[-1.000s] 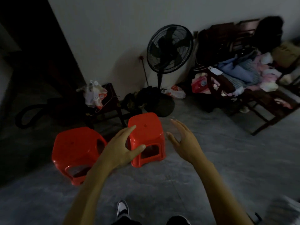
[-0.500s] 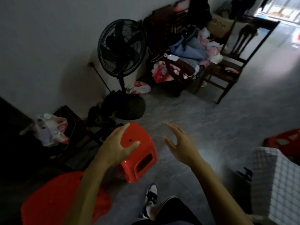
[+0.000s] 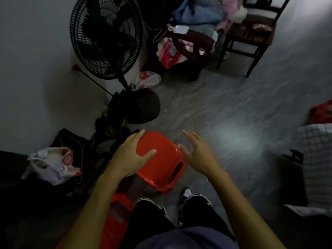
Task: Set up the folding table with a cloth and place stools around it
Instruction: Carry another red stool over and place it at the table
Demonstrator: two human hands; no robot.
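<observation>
Stool [image 3: 161, 159]: L hand [image 3: 129, 159] on top, R hand [image 3: 197, 155] beside.

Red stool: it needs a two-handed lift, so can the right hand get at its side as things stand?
Probably yes. The right hand is open beside the stool, thumb near its rim, with only bare floor between. The left hand already rests on top.

One head-worn view, peering steeply down and forward: arms and legs fill the near frame, floor [image 3: 224, 112] beyond, wall [image 3: 32, 69] up left.
</observation>
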